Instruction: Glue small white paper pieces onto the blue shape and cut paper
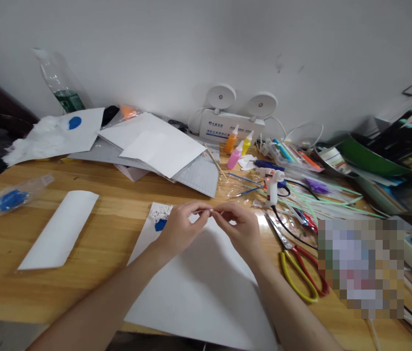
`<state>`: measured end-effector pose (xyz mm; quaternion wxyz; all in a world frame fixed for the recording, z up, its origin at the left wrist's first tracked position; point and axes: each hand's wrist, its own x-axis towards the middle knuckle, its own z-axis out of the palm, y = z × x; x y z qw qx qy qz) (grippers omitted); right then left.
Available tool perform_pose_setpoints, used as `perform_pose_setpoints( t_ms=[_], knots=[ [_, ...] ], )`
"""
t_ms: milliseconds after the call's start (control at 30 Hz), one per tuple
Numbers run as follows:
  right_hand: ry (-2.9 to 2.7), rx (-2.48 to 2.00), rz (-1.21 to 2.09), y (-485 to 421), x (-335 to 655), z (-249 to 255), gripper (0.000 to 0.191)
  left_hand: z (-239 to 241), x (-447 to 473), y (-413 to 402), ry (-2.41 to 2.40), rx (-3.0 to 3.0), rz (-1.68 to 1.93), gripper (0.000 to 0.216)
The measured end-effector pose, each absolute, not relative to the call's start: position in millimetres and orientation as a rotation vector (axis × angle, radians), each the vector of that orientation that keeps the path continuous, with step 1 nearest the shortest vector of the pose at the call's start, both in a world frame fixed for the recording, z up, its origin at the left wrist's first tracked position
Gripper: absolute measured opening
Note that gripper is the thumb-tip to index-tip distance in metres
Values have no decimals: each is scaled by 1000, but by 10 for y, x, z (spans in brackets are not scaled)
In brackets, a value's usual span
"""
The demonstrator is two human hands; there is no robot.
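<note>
My left hand (187, 222) and my right hand (238, 225) meet above a large white sheet (194, 287), thumbs and fingertips pinched together. Something thin and small seems to run between the fingertips; its kind cannot be made out. On the sheet's upper left corner, beside my left hand, lie white crumbly bits (162, 213) and a blue patch (160, 224), partly hidden by that hand. Scissors (293, 253) with one yellow and one red handle lie to the right of my right forearm.
A white glue gun (272, 187) with a lit red light stands behind the scissors, its black cord trailing right. Pink, orange and yellow bottles (235, 155) stand near the wall. A curved white paper (61, 231) and a bag with blue stuff (13, 199) lie left.
</note>
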<state>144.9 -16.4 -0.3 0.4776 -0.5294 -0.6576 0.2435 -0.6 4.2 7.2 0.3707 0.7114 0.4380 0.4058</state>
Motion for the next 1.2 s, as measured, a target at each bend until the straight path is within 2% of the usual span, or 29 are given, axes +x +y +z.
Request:
perform_pose_setpoints(
  t_ms=[200,333,833,1200],
  knots=[
    [-1597,-1279,574,-169,1443,-13,9,31,-10,51,1128,1814,1045,18],
    [-1631,-1281,495,-179,1408,-11,6,29,-14,49,1140,1825,1035,18],
    [-1652,-1281,633,-188,1400,-8,4,34,-6,59,1178,1790,1068,13],
    [-1651,-1288,610,-178,1408,-10,4,38,-6,46,1148,1834,1051,13]
  ],
)
